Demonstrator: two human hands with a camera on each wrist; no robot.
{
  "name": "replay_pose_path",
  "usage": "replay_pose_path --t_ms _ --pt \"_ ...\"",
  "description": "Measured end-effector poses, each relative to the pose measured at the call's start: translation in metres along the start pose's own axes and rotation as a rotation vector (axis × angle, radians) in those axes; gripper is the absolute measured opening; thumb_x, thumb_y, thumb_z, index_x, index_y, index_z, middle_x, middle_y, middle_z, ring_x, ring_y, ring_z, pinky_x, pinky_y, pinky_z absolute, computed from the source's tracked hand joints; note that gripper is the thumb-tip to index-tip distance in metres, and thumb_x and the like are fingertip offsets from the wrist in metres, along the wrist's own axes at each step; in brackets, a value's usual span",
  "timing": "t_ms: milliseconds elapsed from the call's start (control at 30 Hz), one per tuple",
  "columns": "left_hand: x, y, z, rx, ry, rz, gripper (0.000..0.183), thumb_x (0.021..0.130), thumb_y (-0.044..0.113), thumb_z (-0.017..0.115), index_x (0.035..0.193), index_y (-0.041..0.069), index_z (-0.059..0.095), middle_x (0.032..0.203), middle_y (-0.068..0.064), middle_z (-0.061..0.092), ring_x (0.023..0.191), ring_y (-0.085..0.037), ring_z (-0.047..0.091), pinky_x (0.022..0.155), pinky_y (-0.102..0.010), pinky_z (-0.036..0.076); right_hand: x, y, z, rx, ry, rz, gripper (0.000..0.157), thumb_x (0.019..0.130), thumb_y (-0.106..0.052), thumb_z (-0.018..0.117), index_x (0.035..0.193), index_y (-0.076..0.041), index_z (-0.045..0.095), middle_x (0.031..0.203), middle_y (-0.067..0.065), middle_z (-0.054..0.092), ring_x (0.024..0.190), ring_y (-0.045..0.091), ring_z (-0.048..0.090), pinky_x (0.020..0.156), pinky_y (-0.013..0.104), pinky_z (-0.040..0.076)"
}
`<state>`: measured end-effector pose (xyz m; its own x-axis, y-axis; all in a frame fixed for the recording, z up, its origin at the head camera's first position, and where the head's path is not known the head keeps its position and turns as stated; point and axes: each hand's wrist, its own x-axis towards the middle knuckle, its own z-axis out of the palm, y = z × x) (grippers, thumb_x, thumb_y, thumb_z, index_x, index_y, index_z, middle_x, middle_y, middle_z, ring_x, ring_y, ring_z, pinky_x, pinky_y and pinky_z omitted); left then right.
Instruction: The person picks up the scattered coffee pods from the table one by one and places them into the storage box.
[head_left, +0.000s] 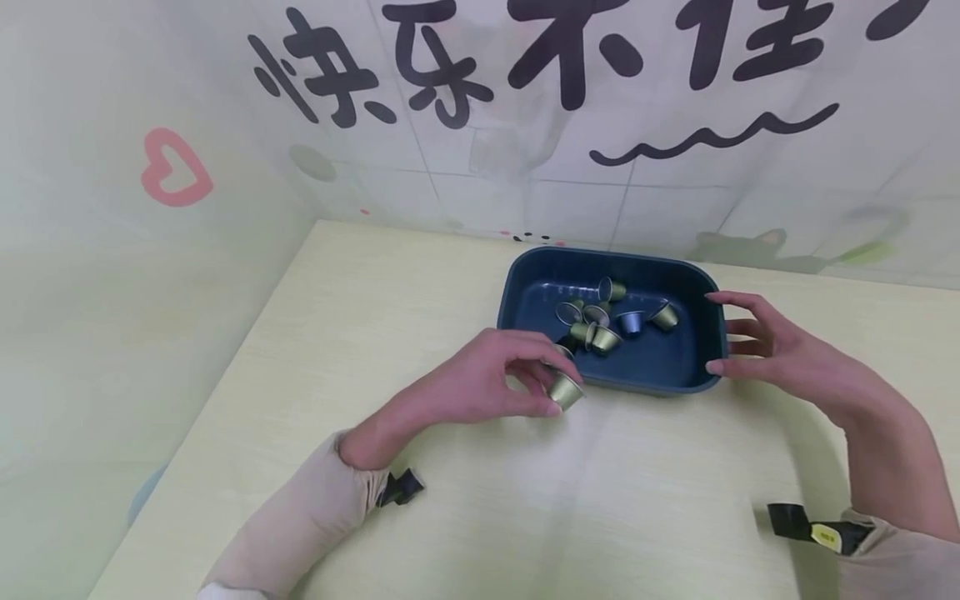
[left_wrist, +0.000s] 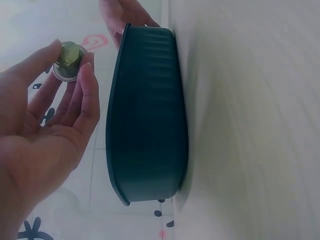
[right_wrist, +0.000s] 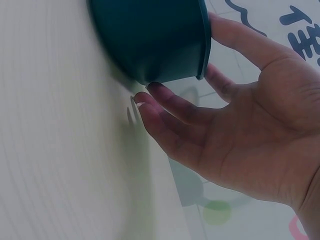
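Note:
My left hand (head_left: 498,375) pinches a pale gold-green coffee capsule (head_left: 564,392) between thumb and fingers, just in front of the near rim of a dark blue plastic bin (head_left: 652,388). In the left wrist view the held capsule (left_wrist: 69,61) is above the bin's rim level. Several capsules lie inside the bin, mostly gold-green, like the capsule (head_left: 665,317) toward the right, with one blue capsule (head_left: 632,322). My right hand (head_left: 787,346) grips the bin's right end, thumb and forefinger hooked over the rim, the other fingers along the outer wall.
The bin stands on a pale wooden table (head_left: 337,333) close to the back wall. That wall (head_left: 510,150) carries dark lettering, and a side wall (head_left: 90,333) with a pink heart borders the table's left. Black wrist straps (head_left: 817,533) sit at both sleeves.

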<state>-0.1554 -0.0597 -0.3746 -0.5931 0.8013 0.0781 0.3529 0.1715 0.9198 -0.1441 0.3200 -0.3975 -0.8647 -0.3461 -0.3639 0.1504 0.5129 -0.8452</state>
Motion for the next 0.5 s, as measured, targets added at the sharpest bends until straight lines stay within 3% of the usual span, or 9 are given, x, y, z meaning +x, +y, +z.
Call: replay_pose_path --t_ms 267,500 --pt "0.005 -0.001 -0.006 0.028 0.039 -0.026 0.035 0.085 0.003 0.079 0.119 0.009 0.071 0.111 0.001 0.069 0.093 -0.007 0.069 0.082 -0.029 0.056 0.0 0.0 0.002 -0.005 0.021 0.009 0.081 0.097 -0.024 0.067 0.155 -0.038 0.014 0.152 0.021 0.033 0.136 0.037 0.032 0.087 0.027 0.042" --pt "0.009 -0.003 -0.011 0.036 0.059 0.011 0.041 0.088 0.003 0.075 0.127 0.006 0.068 0.118 -0.004 0.069 0.092 -0.008 0.069 0.081 -0.031 0.057 0.0 -0.001 0.001 -0.015 0.021 0.011 0.081 0.097 -0.024 0.067 0.155 -0.038 0.013 0.153 0.02 0.031 0.138 0.038 0.03 0.088 0.031 0.041"
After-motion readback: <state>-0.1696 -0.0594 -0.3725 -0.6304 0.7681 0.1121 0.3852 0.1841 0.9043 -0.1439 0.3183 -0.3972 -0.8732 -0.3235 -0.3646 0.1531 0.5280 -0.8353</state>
